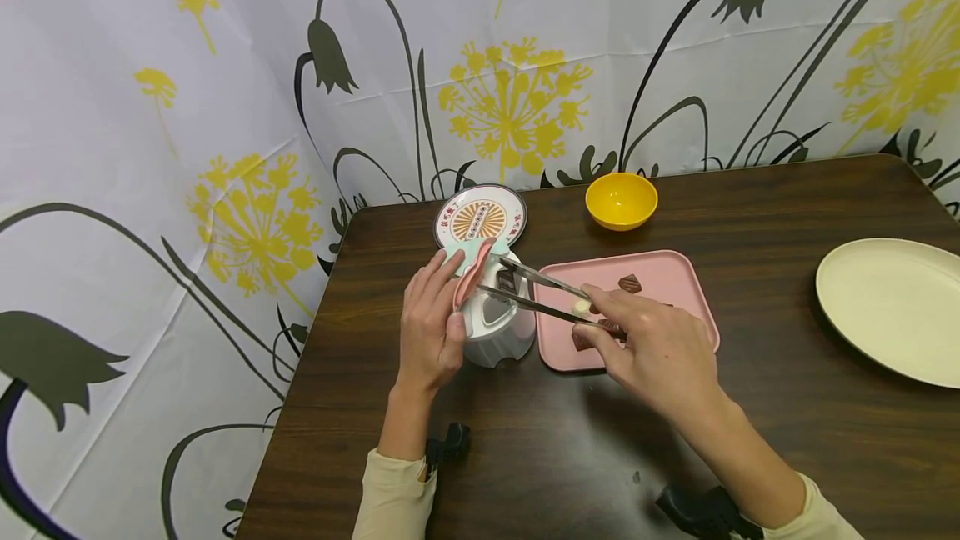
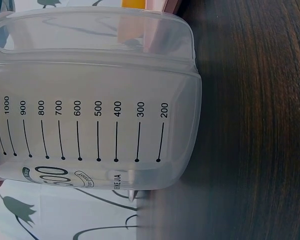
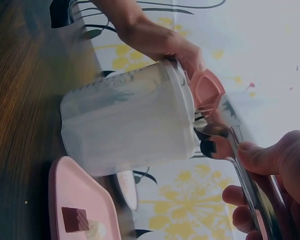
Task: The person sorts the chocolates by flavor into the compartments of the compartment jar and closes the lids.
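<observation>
The dark wooden table (image 1: pixel 337 407) carries everything; the cream plate (image 1: pixel 892 307) lies well off to my right. The pink tray (image 1: pixel 675 273) sits in front of me, chocolates on it, the yellow bowl (image 1: pixel 621 202) beyond it. Just beside the tray stands the measuring jug (image 1: pixel 498 348), clear plastic. It looks light and fairly stiff, so I judge it would tip or slide if shoved from the top; its body is the place to brace it.

My right hand (image 1: pixel 663 348) grips the tongs (image 1: pixel 531 304), thumb on one arm and fingers on the other. They look like smooth, springy metal, easiest to steady well back from the tips.

My left hand (image 1: pixel 431 327) lies with fingers nearly straight against the raised pink flap (image 1: pixel 471 277), holding it back without clasping it. The flap seems thin and hinged, needing only light pressure near its free edge.

Smallest is the chocolate (image 1: pixel 507 280), a dark piece between the tongs' tips at the jug's opening. I expect it to be light and firm but brittle, slick once it warms; a gentle pinch on its flat sides suits it best.
</observation>
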A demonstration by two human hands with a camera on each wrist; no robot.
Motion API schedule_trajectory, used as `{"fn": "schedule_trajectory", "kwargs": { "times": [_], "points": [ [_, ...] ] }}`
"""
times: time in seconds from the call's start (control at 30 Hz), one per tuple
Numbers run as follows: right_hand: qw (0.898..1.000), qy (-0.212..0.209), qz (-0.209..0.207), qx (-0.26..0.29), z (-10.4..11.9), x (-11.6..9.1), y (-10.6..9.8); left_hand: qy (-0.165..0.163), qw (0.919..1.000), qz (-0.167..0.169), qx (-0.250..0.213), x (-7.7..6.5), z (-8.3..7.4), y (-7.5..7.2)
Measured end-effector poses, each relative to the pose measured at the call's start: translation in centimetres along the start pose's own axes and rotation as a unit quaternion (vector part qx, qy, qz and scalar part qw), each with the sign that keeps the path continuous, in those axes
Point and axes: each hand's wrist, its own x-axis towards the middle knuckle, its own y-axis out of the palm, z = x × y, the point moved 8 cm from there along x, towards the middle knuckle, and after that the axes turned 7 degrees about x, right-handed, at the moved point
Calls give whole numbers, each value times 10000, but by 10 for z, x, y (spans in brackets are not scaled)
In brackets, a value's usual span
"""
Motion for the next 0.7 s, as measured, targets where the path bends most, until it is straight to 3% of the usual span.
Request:
{"fn": "schedule_trajectory", "kwargs": {
  "times": [0.27, 0.7],
  "points": [
    [9997, 149, 190, -78, -2, 1, 2, 7, 10000, -41, -17, 0, 0, 0],
    [9995, 253, 157, -90, -5, 1, -1, 52, 9999, -97, -37, 0, -1, -1]
  ]
}}
